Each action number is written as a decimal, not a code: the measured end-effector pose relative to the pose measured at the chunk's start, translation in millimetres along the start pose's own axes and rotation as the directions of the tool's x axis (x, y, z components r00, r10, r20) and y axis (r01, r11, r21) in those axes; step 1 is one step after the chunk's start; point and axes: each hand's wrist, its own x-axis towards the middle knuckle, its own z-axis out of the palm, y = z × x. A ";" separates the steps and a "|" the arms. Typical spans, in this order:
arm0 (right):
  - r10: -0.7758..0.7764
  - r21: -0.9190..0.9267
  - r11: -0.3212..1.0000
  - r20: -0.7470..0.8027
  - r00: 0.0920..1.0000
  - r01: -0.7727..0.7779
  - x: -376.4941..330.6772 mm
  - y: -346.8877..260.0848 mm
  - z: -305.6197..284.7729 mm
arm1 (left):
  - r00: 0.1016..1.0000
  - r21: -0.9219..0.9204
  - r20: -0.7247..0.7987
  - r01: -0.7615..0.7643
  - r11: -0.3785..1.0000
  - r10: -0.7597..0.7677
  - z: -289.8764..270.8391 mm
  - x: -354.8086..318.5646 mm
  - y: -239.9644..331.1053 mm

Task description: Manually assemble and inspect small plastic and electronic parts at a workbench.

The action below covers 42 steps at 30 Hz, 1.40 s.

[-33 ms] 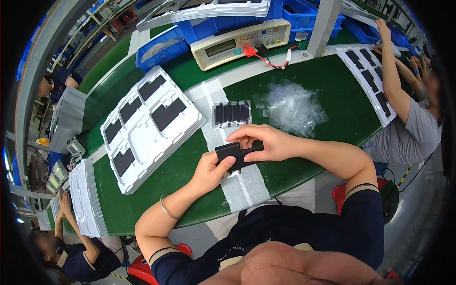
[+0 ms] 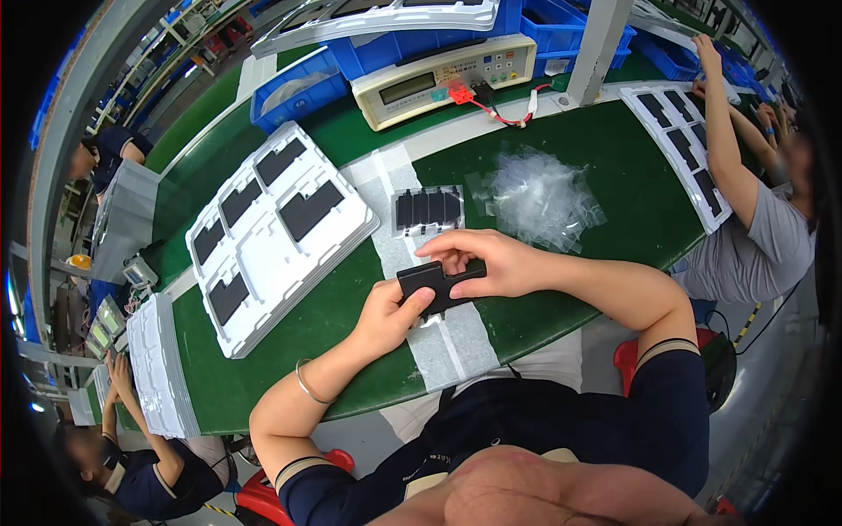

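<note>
A flat black rectangular part [image 2: 436, 282], matte and thin, is held level just above the green worktop [image 2: 605, 158], pinched at its four o'clock end and its eight o'clock end. Its long axis runs from eight o'clock up toward two o'clock, broad face upward.

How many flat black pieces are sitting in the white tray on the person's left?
4 in the white tray: one at its far end, one below it, one near its left edge, one at the near end. A larger black piece lies on top.
</note>
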 end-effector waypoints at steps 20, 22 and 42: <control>-0.068 -0.103 0.992 0.042 0.997 0.072 0.5 0.4 -3.4 | 1.000 0.004 0.001 -0.006 1.000 0.006 0.4 0.6 3.2; -0.055 -0.110 0.992 0.051 0.997 0.061 0.3 0.6 -3.5 | 1.000 0.011 0.009 -0.009 1.000 0.009 0.2 0.7 5.3; -0.008 -0.103 0.995 0.042 0.999 0.012 1.2 -1.8 -3.8 | 1.000 -0.022 -0.008 0.015 1.000 -0.015 -1.1 -0.7 0.9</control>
